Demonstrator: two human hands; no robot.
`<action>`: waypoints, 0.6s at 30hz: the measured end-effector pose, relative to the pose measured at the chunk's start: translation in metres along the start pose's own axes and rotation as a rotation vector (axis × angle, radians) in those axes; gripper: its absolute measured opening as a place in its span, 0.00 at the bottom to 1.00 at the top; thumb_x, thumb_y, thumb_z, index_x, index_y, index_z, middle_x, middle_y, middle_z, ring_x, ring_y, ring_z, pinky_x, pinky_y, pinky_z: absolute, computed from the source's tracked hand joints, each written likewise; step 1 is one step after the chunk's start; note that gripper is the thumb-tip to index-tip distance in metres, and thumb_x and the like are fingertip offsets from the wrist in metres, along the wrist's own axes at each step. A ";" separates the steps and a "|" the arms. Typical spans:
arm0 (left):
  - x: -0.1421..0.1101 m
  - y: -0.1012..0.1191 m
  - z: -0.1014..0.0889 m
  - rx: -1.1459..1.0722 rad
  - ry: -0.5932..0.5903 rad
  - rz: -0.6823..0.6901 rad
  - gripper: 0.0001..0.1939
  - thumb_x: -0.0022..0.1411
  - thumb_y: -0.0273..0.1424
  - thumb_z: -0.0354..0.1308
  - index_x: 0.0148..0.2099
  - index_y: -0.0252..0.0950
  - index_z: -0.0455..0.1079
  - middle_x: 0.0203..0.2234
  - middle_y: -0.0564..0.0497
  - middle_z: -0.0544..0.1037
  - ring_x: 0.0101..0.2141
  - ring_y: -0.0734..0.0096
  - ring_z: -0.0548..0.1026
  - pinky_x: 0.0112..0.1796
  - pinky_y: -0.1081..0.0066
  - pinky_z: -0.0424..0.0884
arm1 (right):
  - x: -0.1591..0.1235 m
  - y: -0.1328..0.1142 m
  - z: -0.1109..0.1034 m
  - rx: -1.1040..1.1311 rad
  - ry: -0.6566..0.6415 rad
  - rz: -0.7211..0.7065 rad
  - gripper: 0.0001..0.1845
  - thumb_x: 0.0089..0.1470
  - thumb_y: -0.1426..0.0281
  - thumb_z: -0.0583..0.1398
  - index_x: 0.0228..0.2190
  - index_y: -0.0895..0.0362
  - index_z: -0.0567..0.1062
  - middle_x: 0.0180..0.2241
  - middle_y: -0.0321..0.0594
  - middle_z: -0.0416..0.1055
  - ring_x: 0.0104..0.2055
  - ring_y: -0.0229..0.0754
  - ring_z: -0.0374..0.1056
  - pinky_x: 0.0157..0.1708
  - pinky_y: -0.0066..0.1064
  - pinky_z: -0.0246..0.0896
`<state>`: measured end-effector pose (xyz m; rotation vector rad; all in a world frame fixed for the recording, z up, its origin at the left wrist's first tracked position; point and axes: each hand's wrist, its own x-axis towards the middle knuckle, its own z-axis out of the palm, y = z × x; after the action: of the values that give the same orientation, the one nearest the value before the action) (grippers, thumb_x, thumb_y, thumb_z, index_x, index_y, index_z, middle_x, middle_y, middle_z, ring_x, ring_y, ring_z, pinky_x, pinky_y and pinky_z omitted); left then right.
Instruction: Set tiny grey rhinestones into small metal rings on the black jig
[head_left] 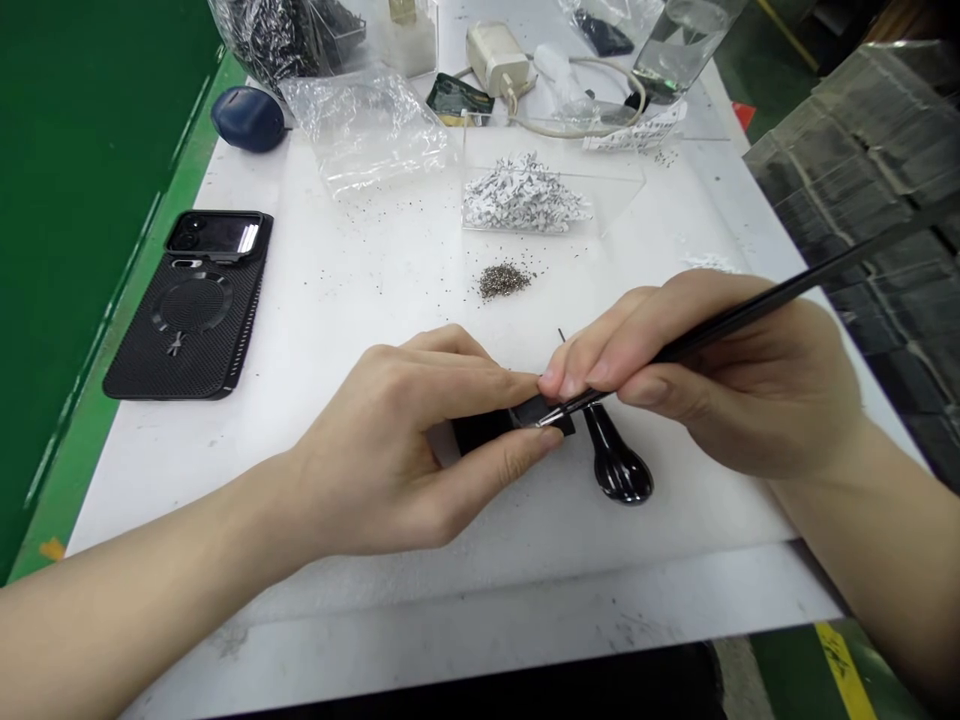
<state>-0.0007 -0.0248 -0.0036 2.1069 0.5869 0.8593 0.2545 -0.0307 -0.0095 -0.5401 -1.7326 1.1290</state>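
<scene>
Close-range fine work at the near edge of the white surface (360, 300): black tweezers (795, 285) pinched in the right hand (739, 375), fingers curled closed around the shank, tip pressed against a small black piece (480, 432). Left hand (382, 445) partly closed, thumb and fingers gripping that piece from both sides, held just above the surface. Black bulb-ended handle (616, 465) lying just beside, below the tweezers; small pile of dark granules (504, 281) farther off, well apart from both hands

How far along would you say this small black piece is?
Nothing finished clearly shows. In hand: the left hand holds the small black piece while tweezers in the right hand touch it. Apparently left: the pile of dark granules and the white bits in the clear tray.
</scene>
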 end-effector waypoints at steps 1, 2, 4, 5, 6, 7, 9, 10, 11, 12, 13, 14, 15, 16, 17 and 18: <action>0.000 0.000 0.000 -0.001 -0.001 -0.001 0.05 0.76 0.28 0.66 0.47 0.37 0.84 0.38 0.54 0.90 0.34 0.69 0.84 0.45 0.65 0.82 | 0.000 0.000 0.000 -0.002 0.006 -0.004 0.13 0.66 0.79 0.70 0.49 0.54 0.87 0.42 0.41 0.87 0.45 0.46 0.86 0.48 0.38 0.85; 0.000 0.000 0.000 -0.002 -0.001 -0.001 0.05 0.76 0.28 0.66 0.46 0.37 0.84 0.38 0.54 0.90 0.34 0.69 0.85 0.45 0.65 0.82 | 0.000 -0.001 0.001 -0.003 0.011 -0.008 0.13 0.66 0.78 0.70 0.49 0.54 0.87 0.42 0.41 0.87 0.45 0.46 0.86 0.47 0.38 0.85; 0.000 0.001 -0.001 -0.004 0.001 -0.002 0.05 0.76 0.28 0.66 0.47 0.38 0.84 0.38 0.54 0.90 0.34 0.69 0.85 0.45 0.65 0.82 | 0.001 -0.002 0.001 -0.006 0.015 -0.003 0.13 0.66 0.79 0.70 0.49 0.54 0.88 0.42 0.42 0.87 0.45 0.46 0.86 0.48 0.39 0.85; -0.001 0.001 -0.001 -0.004 0.003 -0.003 0.05 0.76 0.28 0.66 0.47 0.38 0.84 0.39 0.55 0.91 0.35 0.69 0.85 0.45 0.65 0.82 | 0.001 -0.002 0.002 -0.011 0.016 0.003 0.13 0.65 0.80 0.70 0.48 0.55 0.88 0.42 0.42 0.87 0.45 0.47 0.86 0.48 0.40 0.85; -0.001 0.001 -0.001 -0.004 0.005 -0.004 0.05 0.76 0.28 0.66 0.48 0.39 0.84 0.40 0.55 0.91 0.35 0.69 0.84 0.46 0.65 0.82 | 0.001 -0.003 0.002 -0.018 0.012 0.013 0.14 0.65 0.81 0.69 0.48 0.55 0.88 0.43 0.43 0.87 0.45 0.47 0.86 0.49 0.41 0.85; -0.001 0.001 -0.001 -0.003 0.008 -0.004 0.05 0.76 0.28 0.66 0.48 0.39 0.84 0.40 0.55 0.91 0.35 0.70 0.84 0.46 0.65 0.82 | 0.000 -0.003 0.002 -0.022 0.007 0.021 0.14 0.65 0.82 0.69 0.48 0.56 0.88 0.43 0.43 0.87 0.46 0.48 0.86 0.49 0.42 0.85; -0.001 0.001 -0.001 -0.005 0.005 -0.008 0.05 0.76 0.28 0.66 0.49 0.39 0.84 0.41 0.56 0.91 0.35 0.70 0.84 0.46 0.65 0.82 | 0.000 -0.004 0.001 -0.007 0.002 0.020 0.14 0.64 0.83 0.69 0.48 0.57 0.87 0.43 0.44 0.86 0.46 0.48 0.86 0.50 0.43 0.85; -0.001 0.000 -0.001 -0.005 0.002 -0.009 0.05 0.76 0.28 0.66 0.49 0.40 0.84 0.41 0.56 0.91 0.35 0.70 0.84 0.46 0.65 0.82 | 0.000 -0.004 0.001 0.008 -0.003 0.018 0.15 0.64 0.84 0.69 0.47 0.58 0.87 0.43 0.45 0.86 0.46 0.49 0.86 0.50 0.43 0.85; -0.001 0.000 -0.001 -0.004 -0.002 -0.009 0.05 0.77 0.28 0.66 0.49 0.40 0.85 0.42 0.56 0.91 0.35 0.70 0.84 0.46 0.65 0.82 | -0.001 -0.004 0.000 0.024 -0.008 0.019 0.15 0.63 0.84 0.69 0.47 0.58 0.87 0.43 0.45 0.86 0.47 0.49 0.86 0.50 0.43 0.85; 0.000 0.000 -0.001 -0.002 -0.003 -0.008 0.05 0.77 0.29 0.66 0.49 0.40 0.85 0.42 0.56 0.91 0.35 0.70 0.84 0.46 0.64 0.83 | -0.001 -0.004 0.000 0.038 -0.012 0.018 0.15 0.63 0.85 0.69 0.48 0.59 0.87 0.43 0.45 0.86 0.47 0.49 0.86 0.50 0.43 0.85; 0.000 0.000 -0.001 0.001 -0.004 -0.007 0.05 0.77 0.29 0.66 0.49 0.41 0.85 0.42 0.56 0.91 0.35 0.69 0.84 0.45 0.64 0.83 | -0.001 -0.003 0.000 0.047 -0.014 0.019 0.15 0.63 0.85 0.68 0.48 0.59 0.87 0.43 0.45 0.86 0.47 0.48 0.86 0.50 0.43 0.85; 0.000 0.000 -0.001 0.004 -0.003 -0.006 0.05 0.77 0.29 0.66 0.49 0.41 0.85 0.42 0.56 0.91 0.35 0.69 0.84 0.45 0.64 0.83 | -0.001 -0.003 0.000 0.051 -0.017 0.020 0.15 0.63 0.85 0.68 0.48 0.59 0.87 0.43 0.45 0.86 0.47 0.48 0.86 0.51 0.43 0.85; 0.000 -0.001 -0.001 0.007 -0.001 -0.003 0.05 0.77 0.29 0.66 0.49 0.41 0.85 0.42 0.56 0.91 0.35 0.70 0.84 0.45 0.64 0.83 | -0.001 -0.003 -0.001 0.052 -0.018 0.020 0.15 0.63 0.85 0.68 0.48 0.59 0.87 0.43 0.45 0.86 0.47 0.48 0.86 0.51 0.43 0.85; 0.000 -0.001 -0.001 0.009 0.000 -0.001 0.05 0.77 0.28 0.66 0.49 0.40 0.84 0.41 0.56 0.91 0.35 0.70 0.84 0.45 0.64 0.83 | -0.001 -0.003 -0.001 0.050 -0.018 0.022 0.15 0.63 0.85 0.68 0.48 0.59 0.87 0.43 0.45 0.86 0.47 0.48 0.86 0.51 0.43 0.85; 0.000 0.000 -0.001 0.010 0.001 0.000 0.05 0.77 0.28 0.66 0.48 0.40 0.84 0.40 0.55 0.91 0.34 0.70 0.84 0.45 0.65 0.83 | -0.001 -0.003 -0.001 0.047 -0.018 0.025 0.15 0.64 0.84 0.69 0.48 0.58 0.87 0.43 0.45 0.86 0.47 0.48 0.86 0.51 0.43 0.85; 0.000 0.000 -0.001 0.008 0.000 0.001 0.05 0.77 0.28 0.66 0.48 0.40 0.84 0.40 0.55 0.91 0.34 0.70 0.84 0.45 0.65 0.82 | -0.001 -0.003 0.000 0.042 -0.016 0.027 0.15 0.64 0.84 0.69 0.48 0.58 0.87 0.44 0.44 0.87 0.47 0.48 0.86 0.51 0.43 0.85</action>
<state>-0.0014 -0.0238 -0.0032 2.1139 0.5905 0.8588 0.2555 -0.0322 -0.0076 -0.5312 -1.7156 1.1891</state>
